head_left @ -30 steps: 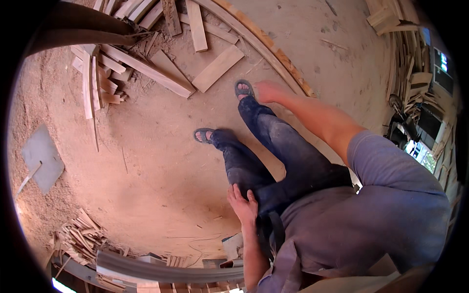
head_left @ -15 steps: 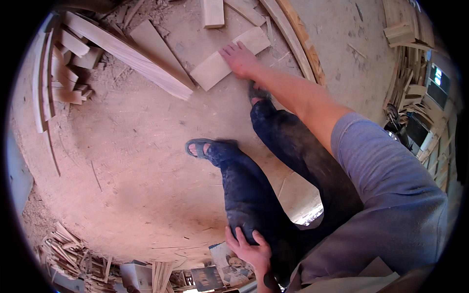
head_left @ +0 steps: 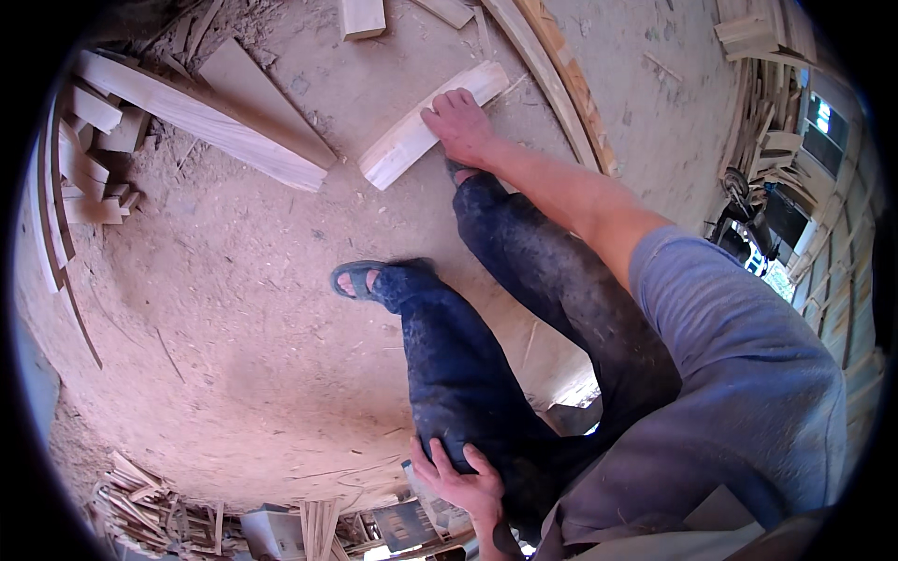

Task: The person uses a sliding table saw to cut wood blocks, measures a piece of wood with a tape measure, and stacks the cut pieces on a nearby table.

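A short, pale wooden board (head_left: 400,150) lies slantwise on the dusty ground ahead of my feet, looking tilted with one long side face showing. My right hand (head_left: 458,123) is closed over its middle, the fingers curled across the top; the thumb is hard to make out. Bent over, I have my left hand (head_left: 460,479) on my left knee, its fingers spread over the dark trousers (head_left: 449,365) and holding nothing. My left foot wears a sandal (head_left: 355,280). Most of my right foot is hidden behind my arm and trouser leg.
Left of the board lie a long plank (head_left: 201,120) and a wide board (head_left: 267,98). A wooden block (head_left: 362,17) sits farther off. Long curved strips (head_left: 552,79) run on the right. Scrap pieces (head_left: 98,178) and thin offcuts (head_left: 140,500) lie at the left.
My right hand's fingers have gone from lying flat on the board to curling round it. The board has tipped, showing its side. My left hand stays on the knee.
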